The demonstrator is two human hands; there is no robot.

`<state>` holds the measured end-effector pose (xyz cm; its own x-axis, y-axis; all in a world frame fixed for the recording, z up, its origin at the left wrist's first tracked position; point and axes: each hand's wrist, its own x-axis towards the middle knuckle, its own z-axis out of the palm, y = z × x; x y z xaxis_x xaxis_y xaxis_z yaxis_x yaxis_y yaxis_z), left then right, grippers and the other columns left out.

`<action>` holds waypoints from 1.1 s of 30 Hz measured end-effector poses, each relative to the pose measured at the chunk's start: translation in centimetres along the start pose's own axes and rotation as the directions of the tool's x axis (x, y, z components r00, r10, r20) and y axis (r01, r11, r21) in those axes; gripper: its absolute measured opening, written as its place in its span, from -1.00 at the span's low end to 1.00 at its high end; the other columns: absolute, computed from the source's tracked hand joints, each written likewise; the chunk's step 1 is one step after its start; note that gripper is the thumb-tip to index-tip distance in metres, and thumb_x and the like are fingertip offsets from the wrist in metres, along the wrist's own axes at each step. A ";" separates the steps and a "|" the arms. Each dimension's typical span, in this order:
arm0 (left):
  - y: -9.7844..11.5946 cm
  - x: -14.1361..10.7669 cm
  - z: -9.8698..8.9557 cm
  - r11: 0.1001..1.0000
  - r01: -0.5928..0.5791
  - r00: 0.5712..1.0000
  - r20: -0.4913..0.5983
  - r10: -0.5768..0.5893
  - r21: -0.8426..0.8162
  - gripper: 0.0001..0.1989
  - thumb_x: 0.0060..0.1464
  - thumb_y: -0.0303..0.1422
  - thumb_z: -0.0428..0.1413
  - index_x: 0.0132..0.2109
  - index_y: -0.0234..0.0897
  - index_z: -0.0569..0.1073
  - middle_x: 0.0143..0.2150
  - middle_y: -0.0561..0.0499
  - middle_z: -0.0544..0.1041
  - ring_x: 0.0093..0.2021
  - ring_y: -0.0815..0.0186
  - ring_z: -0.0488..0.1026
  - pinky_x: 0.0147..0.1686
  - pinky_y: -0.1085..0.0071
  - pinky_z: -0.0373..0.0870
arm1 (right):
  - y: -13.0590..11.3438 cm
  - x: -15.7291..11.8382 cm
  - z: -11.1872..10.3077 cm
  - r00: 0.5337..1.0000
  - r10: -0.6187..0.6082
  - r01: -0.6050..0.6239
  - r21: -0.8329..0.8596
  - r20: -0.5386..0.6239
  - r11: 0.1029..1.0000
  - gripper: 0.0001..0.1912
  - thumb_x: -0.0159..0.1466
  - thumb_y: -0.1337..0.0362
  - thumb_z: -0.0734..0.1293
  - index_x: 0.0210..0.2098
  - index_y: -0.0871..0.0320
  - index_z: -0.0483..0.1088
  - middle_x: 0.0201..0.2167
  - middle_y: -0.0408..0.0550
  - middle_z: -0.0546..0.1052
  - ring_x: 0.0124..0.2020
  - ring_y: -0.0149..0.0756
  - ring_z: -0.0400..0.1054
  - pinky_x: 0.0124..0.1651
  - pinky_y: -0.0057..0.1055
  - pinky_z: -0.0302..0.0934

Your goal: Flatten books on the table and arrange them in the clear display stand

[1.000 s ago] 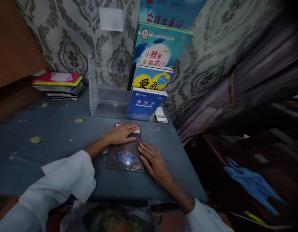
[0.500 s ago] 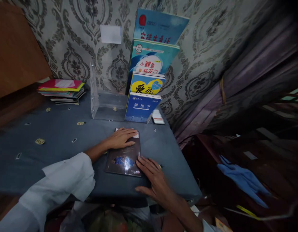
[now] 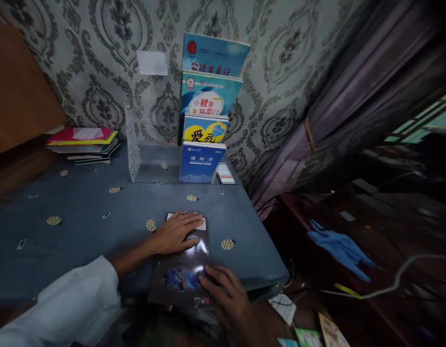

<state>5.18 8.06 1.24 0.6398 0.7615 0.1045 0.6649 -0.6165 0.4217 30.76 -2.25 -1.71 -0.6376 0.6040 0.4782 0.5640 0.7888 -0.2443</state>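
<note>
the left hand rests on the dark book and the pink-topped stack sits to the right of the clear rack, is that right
Not quite: the pink-topped stack sits to the left of the clear rack, as the head view shows. The left hand does rest on the dark book.

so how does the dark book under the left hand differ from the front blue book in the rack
The dark book lies nearly flat under the left hand; the blue book stands on end in the clear rack, untouched. The dark book's cover is blackish brown with a blue picture; the blue book's is blue with white lettering. Both are rectangular.
</note>
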 end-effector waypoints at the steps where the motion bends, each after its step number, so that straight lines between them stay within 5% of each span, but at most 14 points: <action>1: 0.4 -0.3 0.1 1.000 0.000 1.000 0.000 0.000 -0.018 -0.40 0.35 -0.12 0.00 0.44 -0.14 0.17 0.47 -0.10 0.19 0.47 0.11 0.10 0.41 0.00 0.02 | -0.2 0.1 -0.7 1.000 -0.009 0.009 -0.004 0.027 1.000 -0.47 0.28 0.49 0.24 0.19 0.01 0.42 0.05 0.06 0.60 0.05 -0.14 0.49 0.03 -0.20 0.47; 4: 1.4 -1.0 0.1 0.995 0.005 1.000 0.007 -0.004 -0.095 -0.38 0.32 -0.13 0.05 0.44 -0.11 0.18 0.47 -0.11 0.19 0.47 0.09 0.10 0.41 -0.02 0.01 | -0.5 1.1 -2.6 0.995 -0.073 0.075 -0.014 0.072 0.997 -0.56 0.32 0.44 0.25 0.13 -0.01 0.47 -0.04 0.04 0.64 -0.02 -0.13 0.52 -0.02 -0.18 0.49; 10: 1.7 -1.2 -1.9 0.915 0.029 0.996 0.084 0.005 -0.401 -0.46 0.31 -0.08 0.04 0.34 -0.16 0.37 0.41 -0.09 0.30 0.45 0.06 0.16 0.41 0.00 0.03 | -0.5 5.8 -5.5 0.956 -0.274 0.277 0.017 -0.107 0.961 -0.70 0.47 0.28 0.15 0.01 0.10 0.50 -0.27 0.03 0.67 -0.35 -0.21 0.50 -0.33 -0.30 0.42; 15: 0.2 -0.7 -4.2 0.602 0.095 0.995 0.078 -0.053 -0.793 -0.40 0.29 0.13 -0.03 0.12 -0.20 0.58 0.16 -0.07 0.59 0.20 0.06 0.49 0.26 0.12 0.31 | -0.1 10.7 -8.8 0.983 -0.184 0.183 0.101 0.002 0.978 -0.60 0.52 0.15 0.08 0.07 0.09 0.50 -0.24 0.05 0.66 -0.26 -0.21 0.56 -0.18 -0.34 0.45; 21: -2.1 -2.4 -3.6 0.244 -0.030 0.967 -0.090 -0.240 -0.969 -0.10 0.14 0.38 -0.20 0.02 -0.27 0.62 0.00 -0.20 0.65 0.13 -0.04 0.52 0.17 0.02 0.36 | 1.8 13.8 -8.4 0.984 0.108 -0.081 0.182 -0.142 0.980 -0.62 0.45 0.01 0.23 -0.26 0.08 0.56 -0.44 -0.06 0.60 -0.43 -0.28 0.52 -0.36 -0.44 0.36; 25: -2.9 -3.5 -2.8 0.283 -0.145 0.952 -0.212 -0.221 -0.948 -0.07 -0.08 0.43 0.05 0.11 -0.25 0.55 0.10 -0.20 0.59 0.22 -0.13 0.42 0.18 0.01 0.35 | 3.2 15.0 -7.7 0.934 0.302 -0.245 0.269 -0.194 0.931 -0.51 0.40 -0.10 0.27 -0.45 0.12 0.50 -0.61 -0.15 0.48 -0.57 -0.33 0.38 -0.46 -0.44 0.27; 28: -2.9 -3.4 -2.5 0.403 -0.088 0.941 -0.209 -0.266 -0.911 -0.25 -0.03 0.15 0.30 0.20 -0.18 0.46 0.16 -0.12 0.55 0.22 -0.02 0.42 0.23 0.07 0.32 | 3.9 15.6 -7.4 0.919 0.350 -0.275 0.340 -0.183 0.899 -0.53 0.38 -0.12 0.28 -0.41 0.12 0.50 -0.59 -0.15 0.49 -0.55 -0.31 0.38 -0.44 -0.43 0.29; 33: -2.0 -2.2 -1.9 0.493 0.038 0.867 -0.216 -0.449 -0.869 -0.46 0.10 0.01 0.20 0.09 -0.24 0.47 0.01 -0.08 0.58 0.01 0.09 0.50 -0.05 0.17 0.52 | 4.8 15.1 -6.2 0.927 0.348 -0.287 0.331 -0.141 0.899 -0.63 0.34 -0.08 0.34 -0.23 0.11 0.49 -0.47 -0.12 0.54 -0.45 -0.29 0.41 -0.37 -0.42 0.33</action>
<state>1.70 8.03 1.86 0.1730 0.9802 0.0964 0.0164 -0.1007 0.9948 27.08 9.95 9.60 -0.3205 0.8183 0.4772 0.5160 0.5733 -0.6364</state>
